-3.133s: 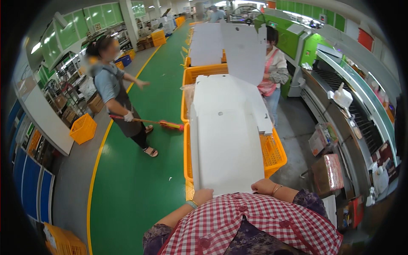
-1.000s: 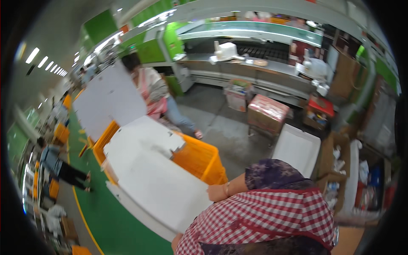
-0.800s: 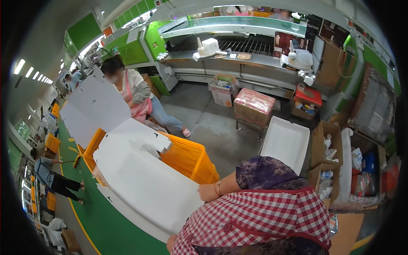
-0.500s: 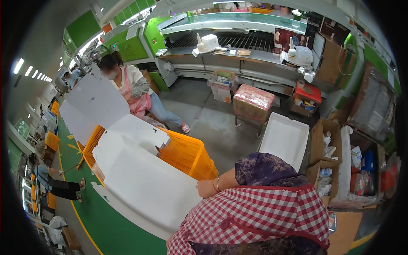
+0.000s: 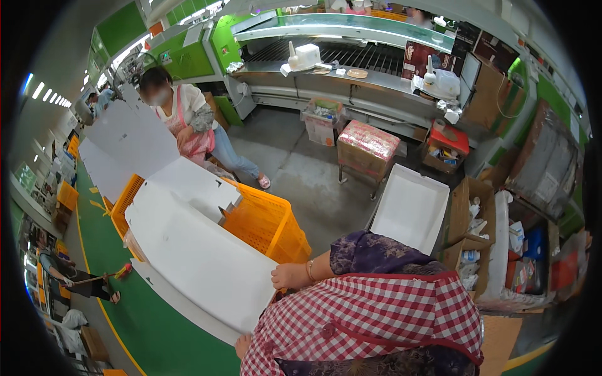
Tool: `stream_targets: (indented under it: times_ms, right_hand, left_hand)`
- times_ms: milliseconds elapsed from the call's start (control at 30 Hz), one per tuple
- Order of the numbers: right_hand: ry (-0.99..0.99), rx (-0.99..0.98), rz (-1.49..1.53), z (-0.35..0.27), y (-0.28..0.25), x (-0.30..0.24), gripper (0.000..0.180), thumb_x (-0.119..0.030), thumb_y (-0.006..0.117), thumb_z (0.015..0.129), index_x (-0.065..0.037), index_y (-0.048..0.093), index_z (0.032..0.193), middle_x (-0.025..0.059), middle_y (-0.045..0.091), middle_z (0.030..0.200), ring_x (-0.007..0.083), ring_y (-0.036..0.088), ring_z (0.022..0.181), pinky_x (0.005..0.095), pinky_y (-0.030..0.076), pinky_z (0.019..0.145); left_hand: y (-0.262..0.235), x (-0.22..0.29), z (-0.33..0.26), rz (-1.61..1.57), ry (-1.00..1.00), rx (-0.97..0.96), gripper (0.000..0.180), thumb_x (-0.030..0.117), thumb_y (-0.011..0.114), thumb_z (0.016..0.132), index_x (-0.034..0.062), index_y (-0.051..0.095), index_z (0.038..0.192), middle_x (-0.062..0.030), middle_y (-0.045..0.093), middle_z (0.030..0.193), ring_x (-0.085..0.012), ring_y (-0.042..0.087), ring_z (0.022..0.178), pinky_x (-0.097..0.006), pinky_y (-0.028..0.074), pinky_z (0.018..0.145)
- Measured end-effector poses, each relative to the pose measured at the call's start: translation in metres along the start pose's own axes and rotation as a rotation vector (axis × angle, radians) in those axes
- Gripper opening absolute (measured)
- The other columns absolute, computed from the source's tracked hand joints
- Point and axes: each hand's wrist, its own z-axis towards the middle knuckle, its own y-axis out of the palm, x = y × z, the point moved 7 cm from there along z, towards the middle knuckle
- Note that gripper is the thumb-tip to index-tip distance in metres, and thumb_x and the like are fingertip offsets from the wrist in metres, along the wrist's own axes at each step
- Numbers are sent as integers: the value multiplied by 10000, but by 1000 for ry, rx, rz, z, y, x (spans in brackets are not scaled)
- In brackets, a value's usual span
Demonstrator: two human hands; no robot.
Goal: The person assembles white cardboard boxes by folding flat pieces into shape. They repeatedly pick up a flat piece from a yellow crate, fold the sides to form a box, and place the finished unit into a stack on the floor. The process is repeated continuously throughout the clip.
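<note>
One head-worn fisheye looks down, close over the white sheet.

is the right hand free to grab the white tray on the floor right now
Probably not: the right hand grips the edge of the large white cardboard sheet, and the white tray lies well beyond it, across bare floor.

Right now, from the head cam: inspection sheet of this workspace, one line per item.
Surface: green floor and grey concrete; no table under the hands.
Job's things: flat white cardboard sheet lying over orange crate.
Clutter: open white box, cartons of goods at right.
Grippers: right hand grips the sheet's edge; left hand at its lower corner, mostly hidden.
Cables: nothing seen.
Surroundings: co-worker with more sheets, roller conveyor.
</note>
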Motion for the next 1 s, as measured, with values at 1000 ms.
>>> stream_targets:
  times_ms: [1000]
  right_hand:
    - [-178, 5, 38, 37, 9, -23, 77, -182, 565, 724, -142, 531, 668, 13, 511, 692, 202, 525, 829, 456, 362, 952]
  left_hand:
    - [-81, 46, 38, -73, -49, -42, 207, 234, 581, 840, 64, 605, 955, -95, 648, 862, -286, 604, 859, -407, 466, 732]
